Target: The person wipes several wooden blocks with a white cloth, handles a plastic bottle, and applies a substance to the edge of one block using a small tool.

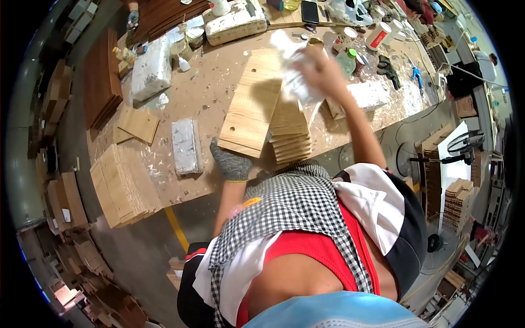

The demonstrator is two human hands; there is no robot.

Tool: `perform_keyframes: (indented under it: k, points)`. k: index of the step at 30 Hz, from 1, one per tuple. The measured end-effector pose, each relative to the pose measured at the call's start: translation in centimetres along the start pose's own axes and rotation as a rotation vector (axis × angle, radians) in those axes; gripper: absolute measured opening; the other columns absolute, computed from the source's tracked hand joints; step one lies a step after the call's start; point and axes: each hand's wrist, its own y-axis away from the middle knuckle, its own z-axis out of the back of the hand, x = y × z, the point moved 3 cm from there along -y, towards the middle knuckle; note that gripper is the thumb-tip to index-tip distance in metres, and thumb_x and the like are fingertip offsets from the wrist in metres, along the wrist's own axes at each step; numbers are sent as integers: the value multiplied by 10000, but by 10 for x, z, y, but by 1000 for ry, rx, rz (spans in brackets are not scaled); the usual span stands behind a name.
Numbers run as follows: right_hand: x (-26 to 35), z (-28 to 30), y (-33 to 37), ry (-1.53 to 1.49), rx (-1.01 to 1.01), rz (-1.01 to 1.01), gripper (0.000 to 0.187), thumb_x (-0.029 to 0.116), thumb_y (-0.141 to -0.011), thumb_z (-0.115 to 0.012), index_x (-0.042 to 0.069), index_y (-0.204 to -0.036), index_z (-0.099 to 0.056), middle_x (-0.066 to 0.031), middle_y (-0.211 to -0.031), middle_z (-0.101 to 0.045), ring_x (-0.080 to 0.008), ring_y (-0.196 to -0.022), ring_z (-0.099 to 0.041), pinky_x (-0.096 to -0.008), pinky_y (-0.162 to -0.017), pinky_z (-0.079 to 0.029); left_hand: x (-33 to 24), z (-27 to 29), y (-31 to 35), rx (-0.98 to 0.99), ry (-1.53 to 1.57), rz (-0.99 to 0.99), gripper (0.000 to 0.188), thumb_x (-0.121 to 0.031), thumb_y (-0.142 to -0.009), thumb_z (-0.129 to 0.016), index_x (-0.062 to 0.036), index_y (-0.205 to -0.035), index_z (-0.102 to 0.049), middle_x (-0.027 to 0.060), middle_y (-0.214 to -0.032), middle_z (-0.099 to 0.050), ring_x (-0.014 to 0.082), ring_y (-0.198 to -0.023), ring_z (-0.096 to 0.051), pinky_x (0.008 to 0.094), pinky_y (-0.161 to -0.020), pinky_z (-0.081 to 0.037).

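The near board stack (290, 134) is steadied by the gloved left hand (232, 161) at the desk (208, 93) edge; a white cloth (292, 71) is grasped by right-hand fingers (320, 68), wiping the top board; even pressure is needed.

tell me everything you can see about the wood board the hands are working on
The board is a long, pale rectangular plank with visible grain, looking like veneered or plywood stock, with a small round hole near each end. It lies flat and slanted on the spattered workbench, its near end overlapping a stepped stack of similar boards. The gloved left hand sits at its near edge, seemingly steadying it. The bare right hand holds a white rag just over its far right corner, casting a shadow across the board.
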Motion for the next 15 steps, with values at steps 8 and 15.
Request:
perform_keyframes:
  k: [8,15]
  points:
    - [13,-151,29,460,557,530,548,625,-982,-304,351,-1428,-469,40,-1585,-294,-203,-1483,-211,-555,-1193,-73,0,1,-1,-20,-167,32,501,-329,-997,-526,-52,-1405,-433,131,-1364,-518,267,-1208,-543,399,-999,-497]
    - [-31,-157,-46,429,249,413,414,436,-997,-444,298,-1376,-539,-22,-1478,-464,-257,-1345,-443,-545,-1130,-280,7,12,-11,-178,-180,-14,561,-429,-946,-608,-78,-1362,-474,116,-1316,-555,297,-1191,-546,456,-1007,-482]
